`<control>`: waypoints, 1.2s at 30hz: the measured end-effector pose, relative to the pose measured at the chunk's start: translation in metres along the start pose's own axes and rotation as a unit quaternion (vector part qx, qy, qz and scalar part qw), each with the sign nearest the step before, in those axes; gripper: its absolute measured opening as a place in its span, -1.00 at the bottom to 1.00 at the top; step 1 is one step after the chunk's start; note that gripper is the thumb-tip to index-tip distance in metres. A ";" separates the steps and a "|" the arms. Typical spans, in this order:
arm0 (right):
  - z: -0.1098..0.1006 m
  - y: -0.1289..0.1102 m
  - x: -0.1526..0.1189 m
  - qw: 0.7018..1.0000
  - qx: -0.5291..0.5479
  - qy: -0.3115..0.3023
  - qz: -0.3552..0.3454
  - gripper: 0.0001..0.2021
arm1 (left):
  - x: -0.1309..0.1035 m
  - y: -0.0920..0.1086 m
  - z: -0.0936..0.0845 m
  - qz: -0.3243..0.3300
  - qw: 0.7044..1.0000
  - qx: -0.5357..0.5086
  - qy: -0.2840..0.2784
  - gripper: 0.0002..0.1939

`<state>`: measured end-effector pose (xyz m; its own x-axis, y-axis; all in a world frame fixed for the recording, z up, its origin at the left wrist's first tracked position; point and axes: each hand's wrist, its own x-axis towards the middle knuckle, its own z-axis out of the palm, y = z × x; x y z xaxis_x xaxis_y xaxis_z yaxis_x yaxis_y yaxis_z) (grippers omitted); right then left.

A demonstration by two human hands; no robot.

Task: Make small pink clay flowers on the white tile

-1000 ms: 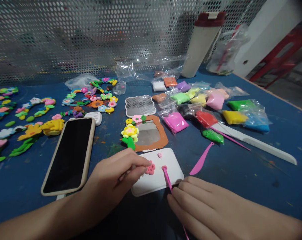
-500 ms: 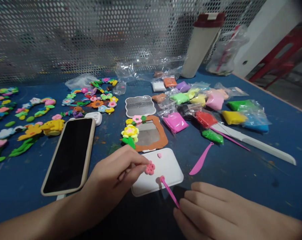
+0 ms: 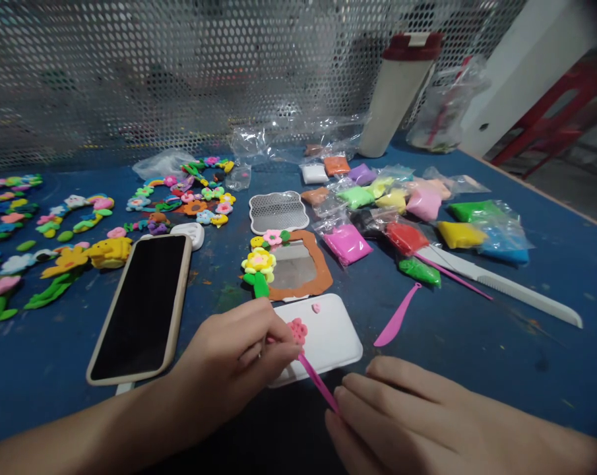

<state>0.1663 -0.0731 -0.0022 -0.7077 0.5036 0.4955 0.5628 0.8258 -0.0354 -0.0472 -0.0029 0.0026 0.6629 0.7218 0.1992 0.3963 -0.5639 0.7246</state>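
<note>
My right hand (image 3: 402,419) is closed around a thin pink modelling tool (image 3: 319,384), which slants up and left. At the tool's far tip, the thumb and fingers of my left hand (image 3: 243,356) are pinched together; whatever lies between them is hidden. Just beyond those fingertips, a coral-pink clay flower (image 3: 298,330) rests on a white plastic board (image 3: 334,336), partly covered by my left hand. A small pale pink clay piece (image 3: 316,308) lies farther up the board. Behind it is a mirror (image 3: 293,265) framed in brown clay, with a yellow clay flower (image 3: 259,261) on its left side.
A phone (image 3: 142,307) lies left of my left hand, near several clay-decorated pieces (image 3: 73,257). To the right are a pink plastic knife (image 3: 398,316), a white knife-shaped tool (image 3: 516,290) and bagged clay (image 3: 347,244). A tumbler (image 3: 400,95) stands at the back by a perforated metal panel (image 3: 179,79).
The tool in my right hand has moved left, bringing its tip from over the board to my left fingertips. My left hand has shifted slightly right and down from the flower's edge.
</note>
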 end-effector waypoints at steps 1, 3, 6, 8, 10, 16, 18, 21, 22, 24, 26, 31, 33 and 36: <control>0.001 0.004 0.001 1.000 0.004 -0.016 -0.025 -0.51 | 0.000 0.000 0.000 0.002 1.000 -0.001 -0.005 -0.86; 0.001 0.011 0.002 0.997 -0.004 -0.039 -0.067 -0.50 | -0.001 0.000 0.001 0.004 1.000 -0.002 -0.015 -0.85; -0.001 0.016 0.003 0.991 -0.008 -0.036 -0.125 -0.50 | -0.001 -0.001 0.003 0.000 1.000 -0.005 -0.016 -0.81; -0.003 0.015 0.001 0.995 0.000 -0.055 -0.083 -0.50 | 0.001 -0.001 0.003 -0.031 0.999 -0.012 -0.012 -0.79; -0.007 0.015 -0.003 0.997 0.004 -0.062 -0.054 -0.49 | 0.004 -0.001 0.001 -0.099 0.995 -0.026 -0.008 -0.77; -0.017 0.033 -0.015 0.990 -0.120 -0.053 -0.046 -0.55 | 0.008 0.001 -0.003 -0.263 0.957 -0.121 0.028 -0.74; -0.018 0.041 -0.021 0.986 -0.144 -0.082 -0.018 -0.59 | 0.008 0.002 -0.002 -0.288 0.946 -0.145 0.030 -0.74; -0.017 0.050 -0.027 0.985 -0.133 -0.112 0.018 -0.64 | 0.008 0.002 -0.001 -0.307 0.939 -0.154 0.029 -0.74; -0.017 0.051 -0.027 0.986 -0.119 -0.110 0.036 -0.65 | 0.009 0.002 -0.001 -0.308 0.938 -0.155 0.028 -0.74; -0.016 0.052 -0.023 0.989 -0.087 -0.078 0.088 -0.69 | 0.010 0.001 -0.001 -0.306 0.939 -0.154 0.026 -0.75; -0.013 0.048 -0.011 0.987 -0.041 -0.036 0.152 -0.74 | 0.011 0.001 -0.002 -0.302 0.940 -0.154 0.026 -0.75; 0.004 0.032 0.027 0.975 0.059 -0.061 0.205 -0.77 | 0.010 0.001 -0.002 -0.295 0.942 -0.158 0.031 -0.73; 0.012 0.028 0.036 0.974 0.054 -0.070 0.211 -0.72 | 0.008 0.000 -0.003 -0.291 0.943 -0.160 0.034 -0.75; 0.021 0.026 0.038 0.970 0.061 -0.066 0.224 -0.76 | 0.008 0.000 -0.003 -0.285 0.945 -0.155 0.038 -0.78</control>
<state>0.1453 -0.0268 -0.0021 -0.4564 0.8406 0.2918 0.7781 0.5361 -0.3274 -0.0439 0.0039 0.0055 0.3461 0.9062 -0.2428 0.4625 0.0603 0.8846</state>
